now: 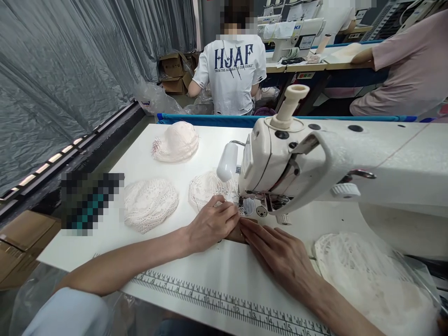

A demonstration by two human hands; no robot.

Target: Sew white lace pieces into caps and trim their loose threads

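A white lace piece (206,186), rounded like a cup, lies at the needle area of the white sewing machine (273,163). My left hand (214,218) is closed with bent fingers on the near edge of this lace, just left of the presser foot; its fingertips are partly hidden. My right hand (282,254) lies with fingers stretched out and close together, palm down. Its fingertips touch a flat brown piece (236,236) in front of the needle area. What this brown piece is, I cannot make out.
Two more lace cups, one upper (177,142) and one lower (151,204), lie at the left. A lace pile (367,275) is at the right. A ruler scale (224,298) runs along the table's front. Beyond sit a person in a white shirt (234,70) and another in pink (416,65).
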